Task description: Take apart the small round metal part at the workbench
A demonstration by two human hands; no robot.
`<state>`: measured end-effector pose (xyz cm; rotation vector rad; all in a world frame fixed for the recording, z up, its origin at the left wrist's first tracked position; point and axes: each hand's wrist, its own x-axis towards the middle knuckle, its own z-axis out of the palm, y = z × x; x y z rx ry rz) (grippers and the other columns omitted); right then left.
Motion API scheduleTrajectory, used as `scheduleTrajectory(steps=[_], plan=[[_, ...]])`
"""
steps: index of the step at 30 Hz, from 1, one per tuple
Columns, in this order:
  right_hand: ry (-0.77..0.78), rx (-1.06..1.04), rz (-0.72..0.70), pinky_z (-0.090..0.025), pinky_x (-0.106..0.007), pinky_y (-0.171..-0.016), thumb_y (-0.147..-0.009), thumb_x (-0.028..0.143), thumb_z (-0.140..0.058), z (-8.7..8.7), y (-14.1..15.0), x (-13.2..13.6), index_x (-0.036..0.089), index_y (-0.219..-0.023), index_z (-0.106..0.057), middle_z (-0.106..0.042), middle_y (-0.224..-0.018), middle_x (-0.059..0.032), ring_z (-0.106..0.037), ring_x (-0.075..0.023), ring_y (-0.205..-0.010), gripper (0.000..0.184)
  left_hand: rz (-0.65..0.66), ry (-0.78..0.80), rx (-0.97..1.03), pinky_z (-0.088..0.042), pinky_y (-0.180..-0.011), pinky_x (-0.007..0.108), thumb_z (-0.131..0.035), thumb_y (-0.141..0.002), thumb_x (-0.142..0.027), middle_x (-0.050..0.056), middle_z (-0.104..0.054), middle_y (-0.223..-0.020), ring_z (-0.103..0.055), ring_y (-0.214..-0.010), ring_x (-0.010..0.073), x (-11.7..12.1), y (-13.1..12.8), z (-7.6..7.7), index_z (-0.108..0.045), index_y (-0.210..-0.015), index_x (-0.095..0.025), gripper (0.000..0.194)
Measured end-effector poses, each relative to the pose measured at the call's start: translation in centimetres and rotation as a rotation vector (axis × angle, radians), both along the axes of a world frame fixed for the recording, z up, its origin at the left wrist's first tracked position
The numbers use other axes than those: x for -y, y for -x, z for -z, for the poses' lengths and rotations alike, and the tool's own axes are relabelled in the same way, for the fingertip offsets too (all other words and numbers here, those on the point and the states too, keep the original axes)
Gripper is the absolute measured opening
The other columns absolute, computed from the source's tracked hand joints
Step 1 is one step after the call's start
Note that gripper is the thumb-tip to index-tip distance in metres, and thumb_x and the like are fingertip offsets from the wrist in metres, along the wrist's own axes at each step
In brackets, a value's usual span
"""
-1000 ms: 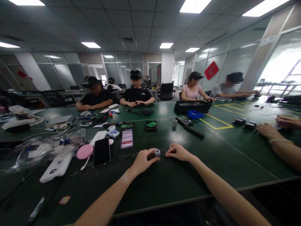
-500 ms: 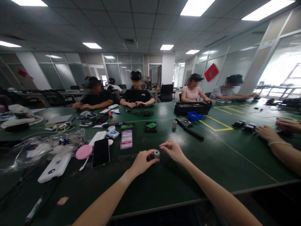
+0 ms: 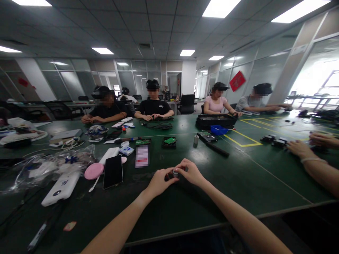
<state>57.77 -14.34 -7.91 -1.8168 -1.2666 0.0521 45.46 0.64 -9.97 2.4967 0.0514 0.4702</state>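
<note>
My left hand [image 3: 159,182] grips a small grey metal cylinder [image 3: 175,173] between thumb and fingers, upright at the green table [image 3: 212,201]. Over its top, the fingertips of my right hand [image 3: 190,172] are pinched together, touching or nearly touching the upper end. Whatever those fingertips may hold is too small to make out. A similar grey cylinder [image 3: 196,139] stands farther off, beside a hard drive [image 3: 208,136] and a long black strip [image 3: 217,149].
Left of my hands lie a dark-screened phone [image 3: 113,171], a pink disc [image 3: 94,171], a white case [image 3: 61,188] and clear plastic bags [image 3: 53,165]. Ahead is a drive with a green board [image 3: 169,141]. A blue tray [image 3: 218,130] sits beyond. A co-worker's hands [image 3: 299,148] are at right.
My right hand has moved left, from beside the cylinder to its top, fingertips pinched. My left hand keeps its grip in nearly the same place.
</note>
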Motion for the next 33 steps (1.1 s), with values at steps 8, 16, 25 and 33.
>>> scheduleTrajectory(steps=[8,16,25,33], plan=[[0.062,-0.039,0.061,-0.038,-0.023,-0.054,-0.080,0.042,-0.063,0.6,0.0,-0.5,0.015,-0.074,-0.065,-0.058,-0.070,-0.0006,-0.050,-0.0112,-0.060,0.028,-0.001,0.004,-0.011,-0.041,-0.070,0.027,-0.064,-0.080,-0.040,-0.002,-0.067,-0.087,-0.059,-0.076,0.0167,0.2,0.1,-0.3,-0.060,-0.117,-0.028,0.039],[0.040,0.128,0.063,-0.038,-0.024,-0.059,-0.086,0.034,-0.059,0.7,0.3,-0.4,0.017,-0.076,-0.064,-0.059,-0.072,-0.0010,-0.051,-0.0118,-0.063,0.020,-0.009,0.009,-0.014,-0.041,-0.069,0.027,-0.063,-0.081,-0.042,-0.001,-0.067,-0.086,-0.058,-0.074,0.0176,0.3,0.1,-0.4,-0.060,-0.117,-0.028,0.039],[0.047,0.089,0.052,-0.038,-0.024,-0.059,-0.085,0.033,-0.059,0.9,-2.1,0.7,0.018,-0.085,-0.070,-0.054,-0.071,-0.0001,-0.049,-0.0121,-0.063,0.018,0.000,0.028,-0.030,-0.042,-0.072,0.026,-0.063,-0.080,-0.045,0.000,-0.068,-0.090,-0.059,-0.076,0.0173,0.3,0.0,-0.4,-0.060,-0.118,-0.027,0.042],[0.332,0.053,-0.122,-0.039,-0.023,-0.062,-0.077,0.039,-0.068,2.5,-5.1,2.8,0.024,-0.081,-0.076,-0.059,-0.075,-0.0009,-0.051,-0.0125,-0.067,0.017,-0.019,0.007,-0.043,-0.043,-0.074,0.027,-0.063,-0.080,-0.048,0.000,-0.068,-0.092,-0.059,-0.078,0.0177,0.2,0.1,-0.5,-0.059,-0.119,-0.026,0.045]])
